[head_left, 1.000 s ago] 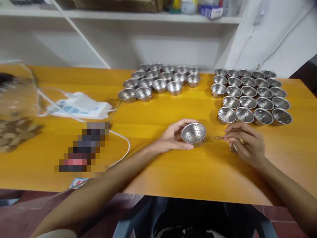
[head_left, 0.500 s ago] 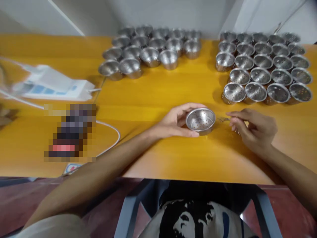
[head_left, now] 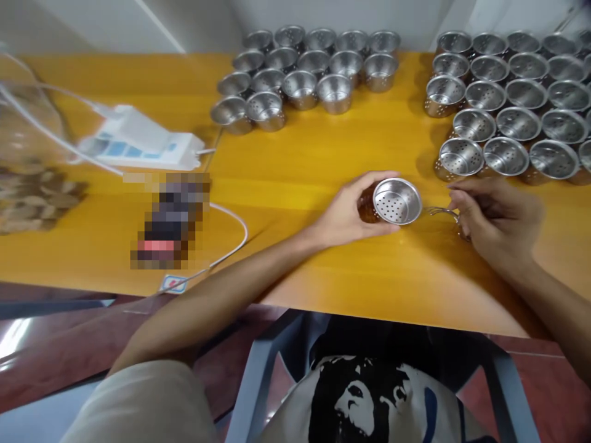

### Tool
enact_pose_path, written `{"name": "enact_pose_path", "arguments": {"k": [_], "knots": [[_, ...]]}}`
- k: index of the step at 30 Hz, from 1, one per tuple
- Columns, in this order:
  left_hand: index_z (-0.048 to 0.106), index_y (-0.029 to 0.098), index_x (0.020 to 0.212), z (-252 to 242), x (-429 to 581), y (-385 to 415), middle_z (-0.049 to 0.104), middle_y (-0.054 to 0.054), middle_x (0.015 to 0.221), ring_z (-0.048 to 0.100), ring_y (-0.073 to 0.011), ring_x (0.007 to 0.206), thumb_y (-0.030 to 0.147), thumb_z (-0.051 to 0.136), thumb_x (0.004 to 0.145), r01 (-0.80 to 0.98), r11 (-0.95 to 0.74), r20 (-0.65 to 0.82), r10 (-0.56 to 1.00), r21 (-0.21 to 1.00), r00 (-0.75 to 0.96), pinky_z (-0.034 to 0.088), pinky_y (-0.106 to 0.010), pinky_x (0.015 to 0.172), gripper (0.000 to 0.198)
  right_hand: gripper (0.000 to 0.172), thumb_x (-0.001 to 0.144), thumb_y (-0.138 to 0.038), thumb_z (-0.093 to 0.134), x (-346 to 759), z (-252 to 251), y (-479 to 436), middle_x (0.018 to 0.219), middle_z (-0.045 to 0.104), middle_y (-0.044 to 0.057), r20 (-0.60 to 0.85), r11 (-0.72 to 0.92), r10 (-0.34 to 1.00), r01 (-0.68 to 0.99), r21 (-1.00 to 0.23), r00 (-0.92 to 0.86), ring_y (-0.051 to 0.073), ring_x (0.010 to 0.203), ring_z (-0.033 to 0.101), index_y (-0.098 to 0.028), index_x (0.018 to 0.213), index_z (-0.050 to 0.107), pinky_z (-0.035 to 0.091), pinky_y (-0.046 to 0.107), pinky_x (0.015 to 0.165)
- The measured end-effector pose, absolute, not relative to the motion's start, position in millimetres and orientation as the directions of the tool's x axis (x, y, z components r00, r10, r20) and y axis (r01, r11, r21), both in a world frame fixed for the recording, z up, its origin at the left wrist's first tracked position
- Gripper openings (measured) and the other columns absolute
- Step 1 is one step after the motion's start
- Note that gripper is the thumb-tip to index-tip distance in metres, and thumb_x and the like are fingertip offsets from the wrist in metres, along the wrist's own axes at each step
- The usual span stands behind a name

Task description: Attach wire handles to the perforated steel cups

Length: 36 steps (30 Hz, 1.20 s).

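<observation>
A perforated metal cup (head_left: 397, 202) is tilted in my left hand (head_left: 348, 212), whose fingers and thumb wrap its left side, so that the dotted bottom shows inside. Just right of the cup, my right hand (head_left: 501, 221) pinches a thin bent metal wire piece (head_left: 441, 211); its looped end points toward the cup's rim. Whether wire and cup touch is hard to tell. Part of the wire is hidden behind my right fingers, which are slightly blurred.
Rows of similar metal cups stand at the back middle (head_left: 335, 92) and back right (head_left: 505, 155) of the yellow table (head_left: 295, 271). To the left are a white power strip (head_left: 143, 144), a pixelated dark object (head_left: 170, 221), cables and a heap of small brownish pieces (head_left: 39, 197).
The view has shifted, so the table items appear further right. The cup in my left hand has tipped, showing more of its dotted bottom. The wire in my right hand shows more clearly.
</observation>
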State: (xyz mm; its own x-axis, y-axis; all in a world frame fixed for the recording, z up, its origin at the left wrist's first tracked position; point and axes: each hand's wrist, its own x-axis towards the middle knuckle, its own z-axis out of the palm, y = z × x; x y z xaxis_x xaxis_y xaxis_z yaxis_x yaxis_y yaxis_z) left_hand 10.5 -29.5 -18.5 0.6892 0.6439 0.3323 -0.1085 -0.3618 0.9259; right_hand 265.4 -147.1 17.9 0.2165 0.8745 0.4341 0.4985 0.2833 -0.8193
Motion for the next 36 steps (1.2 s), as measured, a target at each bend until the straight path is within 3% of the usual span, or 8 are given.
{"name": "enact_pose_path", "arguments": {"k": [6, 10, 15, 20, 27, 31, 36], "knots": [[0.073, 0.027, 0.142, -8, 6, -35, 0.074, -0.01, 0.131, 0.071, -0.0277, 0.116, 0.051, 0.105, 0.071, 0.071, -0.591, 0.464, 0.696, 0.803, 0.549, 0.061, -0.046, 0.101, 0.082, 0.022, 0.106, -0.045, 0.08, 262, 19, -143, 0.074, 0.075, 0.0, 0.269, 0.186, 0.94, 0.348, -0.919, 0.208, 0.009, 0.043, 0.061, -0.026, 0.113, 0.088, 0.045, 0.022, 0.035], [0.072, 0.03, 0.146, -5, 3, -37, 0.072, -0.008, 0.125, 0.067, -0.0264, 0.111, 0.047, 0.103, 0.073, 0.113, -0.698, 0.557, 0.649, 0.707, 0.518, 0.061, -0.044, 0.096, 0.08, 0.023, 0.103, -0.045, 0.084, 255, 21, -144, 0.068, 0.072, -0.002, 0.152, 0.117, 0.977, 0.227, -0.967, 0.146, 0.008, 0.038, 0.058, -0.024, 0.109, 0.089, 0.043, 0.02, 0.031], [0.072, 0.029, 0.146, -5, 4, -36, 0.072, -0.008, 0.122, 0.068, -0.0243, 0.107, 0.045, 0.102, 0.076, 0.019, -0.737, 0.627, 0.588, 0.675, 0.512, 0.061, -0.042, 0.093, 0.078, 0.021, 0.106, -0.043, 0.081, 252, 18, -146, 0.071, 0.073, -0.002, 0.105, 0.087, 0.99, 0.178, -0.98, 0.094, 0.008, 0.038, 0.06, -0.025, 0.115, 0.089, 0.043, 0.02, 0.031], [0.07, 0.027, 0.146, -3, 3, -36, 0.076, -0.01, 0.126, 0.073, -0.026, 0.108, 0.049, 0.102, 0.076, -0.021, -0.683, 0.577, 0.6, 0.73, 0.555, 0.062, -0.042, 0.091, 0.08, 0.019, 0.106, -0.04, 0.081, 254, 17, -145, 0.072, 0.074, -0.002, 0.117, 0.101, 0.988, 0.154, -0.983, 0.098, 0.008, 0.038, 0.06, -0.025, 0.116, 0.088, 0.042, 0.02, 0.031], [0.067, 0.028, 0.15, -6, 1, -35, 0.078, -0.013, 0.135, 0.078, -0.0312, 0.12, 0.053, 0.101, 0.077, -0.115, -0.581, 0.529, 0.618, 0.806, 0.582, 0.064, -0.049, 0.103, 0.084, 0.017, 0.106, -0.039, 0.081, 254, 18, -145, 0.072, 0.073, -0.003, 0.126, 0.113, 0.985, 0.115, -0.987, 0.118, 0.008, 0.036, 0.059, -0.025, 0.114, 0.086, 0.045, 0.019, 0.031], [0.061, 0.029, 0.155, -8, 2, -38, 0.073, -0.015, 0.151, 0.074, -0.0341, 0.137, 0.045, 0.098, 0.083, -0.114, -0.576, 0.532, 0.636, 0.809, 0.559, 0.061, -0.053, 0.117, 0.082, 0.016, 0.106, -0.038, 0.081, 254, 19, -146, 0.072, 0.073, -0.003, 0.122, 0.109, 0.984, 0.102, -0.989, 0.132, 0.008, 0.038, 0.061, -0.025, 0.114, 0.086, 0.048, 0.019, 0.032], [0.054, 0.036, 0.151, -8, 2, -37, 0.071, -0.012, 0.152, 0.069, -0.0358, 0.142, 0.048, 0.097, 0.084, 0.014, -0.749, 0.662, 0.595, 0.663, 0.455, 0.055, -0.061, 0.12, 0.081, 0.019, 0.105, -0.04, 0.082, 254, 19, -147, 0.072, 0.074, -0.003, 0.128, 0.114, 0.982, 0.103, -0.988, 0.137, 0.009, 0.039, 0.062, -0.024, 0.114, 0.085, 0.049, 0.02, 0.032]]}}
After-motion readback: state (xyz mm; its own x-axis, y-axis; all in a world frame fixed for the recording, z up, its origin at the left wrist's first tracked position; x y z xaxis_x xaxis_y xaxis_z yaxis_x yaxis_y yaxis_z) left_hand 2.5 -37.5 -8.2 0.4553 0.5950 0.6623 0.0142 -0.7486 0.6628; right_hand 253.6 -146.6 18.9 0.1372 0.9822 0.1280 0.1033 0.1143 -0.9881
